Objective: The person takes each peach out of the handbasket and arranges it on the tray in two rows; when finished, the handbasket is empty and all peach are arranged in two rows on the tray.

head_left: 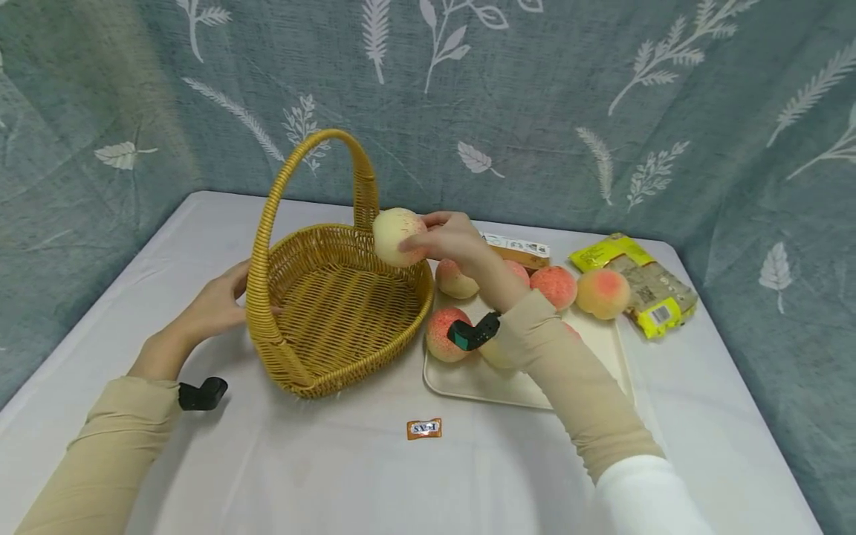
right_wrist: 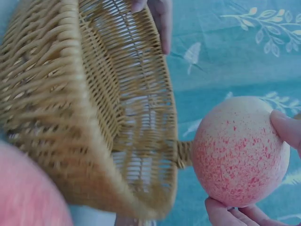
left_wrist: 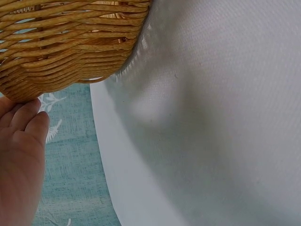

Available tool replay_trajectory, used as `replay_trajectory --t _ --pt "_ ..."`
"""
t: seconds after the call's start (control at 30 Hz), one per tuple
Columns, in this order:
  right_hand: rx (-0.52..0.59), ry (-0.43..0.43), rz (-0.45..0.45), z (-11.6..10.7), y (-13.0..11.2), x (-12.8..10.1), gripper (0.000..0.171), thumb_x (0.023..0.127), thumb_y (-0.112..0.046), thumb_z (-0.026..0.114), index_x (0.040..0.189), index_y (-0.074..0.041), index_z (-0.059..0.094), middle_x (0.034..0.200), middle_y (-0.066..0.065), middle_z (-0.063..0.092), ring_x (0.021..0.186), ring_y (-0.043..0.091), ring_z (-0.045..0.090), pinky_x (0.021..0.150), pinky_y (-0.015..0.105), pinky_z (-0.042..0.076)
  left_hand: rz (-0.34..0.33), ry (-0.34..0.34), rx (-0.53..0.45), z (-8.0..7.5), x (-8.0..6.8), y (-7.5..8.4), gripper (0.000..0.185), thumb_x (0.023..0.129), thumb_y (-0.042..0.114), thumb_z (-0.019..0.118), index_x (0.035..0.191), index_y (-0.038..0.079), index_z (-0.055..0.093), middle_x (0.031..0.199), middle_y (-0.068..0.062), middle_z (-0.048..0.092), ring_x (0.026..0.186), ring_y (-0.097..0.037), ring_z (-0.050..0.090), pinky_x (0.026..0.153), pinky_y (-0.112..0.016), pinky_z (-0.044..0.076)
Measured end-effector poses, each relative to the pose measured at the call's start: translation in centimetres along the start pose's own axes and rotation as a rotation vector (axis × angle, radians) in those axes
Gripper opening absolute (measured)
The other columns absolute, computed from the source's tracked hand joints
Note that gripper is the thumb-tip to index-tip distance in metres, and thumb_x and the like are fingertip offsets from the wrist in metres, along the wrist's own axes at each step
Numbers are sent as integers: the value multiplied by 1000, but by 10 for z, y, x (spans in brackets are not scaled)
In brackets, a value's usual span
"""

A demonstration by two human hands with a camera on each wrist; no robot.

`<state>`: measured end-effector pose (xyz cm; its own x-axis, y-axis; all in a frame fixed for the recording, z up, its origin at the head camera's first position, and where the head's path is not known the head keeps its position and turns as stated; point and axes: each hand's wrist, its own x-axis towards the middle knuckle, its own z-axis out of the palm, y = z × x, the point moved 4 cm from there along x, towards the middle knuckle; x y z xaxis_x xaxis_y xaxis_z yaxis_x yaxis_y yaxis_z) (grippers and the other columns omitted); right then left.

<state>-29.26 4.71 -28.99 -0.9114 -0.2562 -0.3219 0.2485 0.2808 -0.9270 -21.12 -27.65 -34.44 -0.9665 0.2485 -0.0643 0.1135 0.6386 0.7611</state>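
Note:
A brown wicker basket (head_left: 334,312) with a tall arched handle stands on the table, nothing lying inside it. My left hand (head_left: 221,301) grips its left rim, thumb over the edge and fingers outside; in the left wrist view the fingers (left_wrist: 28,117) touch the wicker. Pinched between the thumb and fingers of my right hand (head_left: 458,241) is a pale peach (head_left: 394,238) with red speckles. This peach is held up by the basket's right rim, near the handle's far base. Right of the basket, several more peaches (head_left: 554,287) sit on a cream tray (head_left: 481,395), partly hidden by my right forearm.
A yellow-and-clear packet (head_left: 642,286) lies at the right, beside the tray. Behind the peaches is a brown-and-white box (head_left: 521,253), partly covered. A small orange wrapped sweet (head_left: 424,429) rests on the white tablecloth in front. A green patterned curtain (head_left: 535,111) hangs behind the table.

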Motion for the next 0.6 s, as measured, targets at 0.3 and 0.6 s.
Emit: replay_trajectory --t 0.3,0.6 --pt "57 -12 -32 -42 17 -25 59 80 -1 73 136 0 53 131 18 59 115 24 57 98 37 47 -5 0 12 -1 -1 1 95 80 19 77 155 4 20 156 -28 18 139 -52 21 109 -65 23" --pt "93 -2 -40 -80 39 -54 61 81 6 67 138 4 46 132 22 56 104 18 60 94 31 49 11 1 9 -1 1 3 93 80 18 77 154 3 23 155 -29 21 140 -51 20 109 -66 22"
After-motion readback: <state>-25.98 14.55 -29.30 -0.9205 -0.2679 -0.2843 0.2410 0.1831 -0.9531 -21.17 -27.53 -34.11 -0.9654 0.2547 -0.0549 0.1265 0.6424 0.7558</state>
